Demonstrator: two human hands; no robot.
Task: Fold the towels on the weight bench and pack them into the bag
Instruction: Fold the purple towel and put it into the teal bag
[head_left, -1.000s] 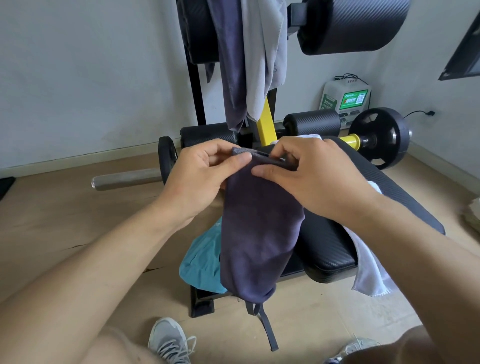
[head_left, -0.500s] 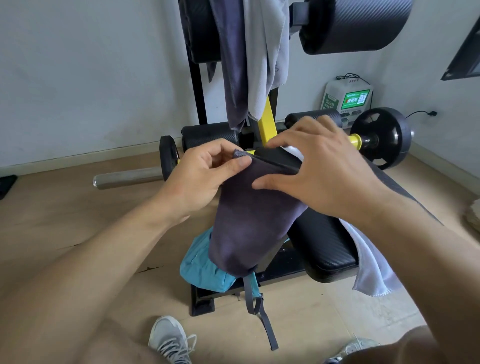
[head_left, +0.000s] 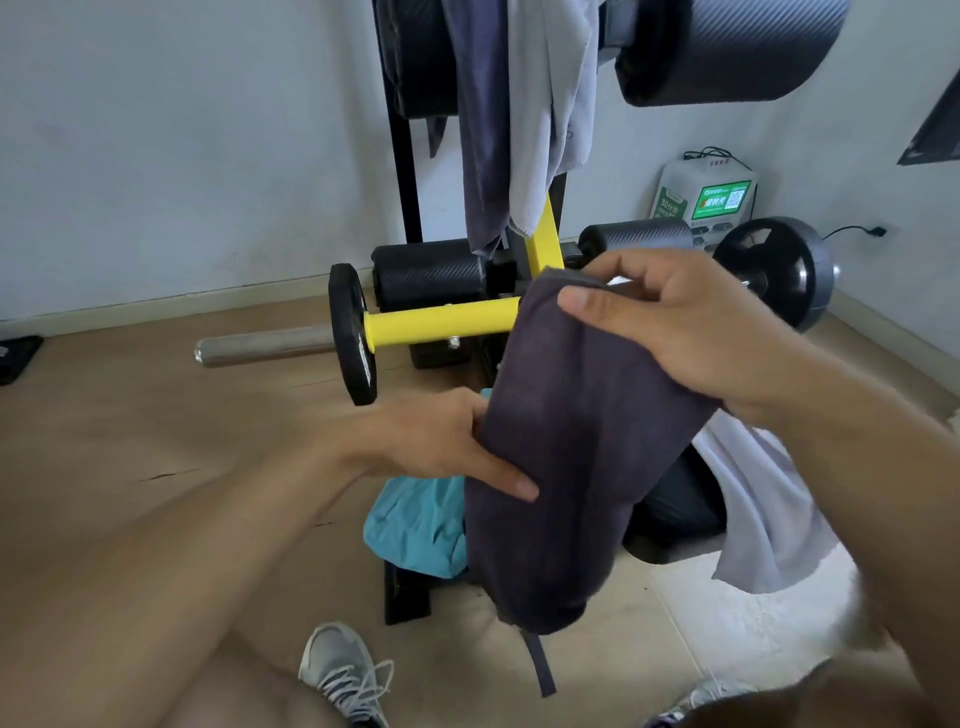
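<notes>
The left hand (head_left: 431, 441) has dropped from the top edge of the dark towel (head_left: 582, 441) to its lower side, thumb and fingers now gripping the fold mid-length; the right hand (head_left: 691, 332) has shifted to pinch the top. The folded towel hangs in front of the bench (head_left: 675, 499), above the teal bag (head_left: 415, 525), probably nearly ready for packing. A white towel (head_left: 753, 509) drapes off the bench; two more hang behind.

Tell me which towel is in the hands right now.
The dark purple towel, gripped by both hands; the others hang on the rack or drape over the bench.
</notes>
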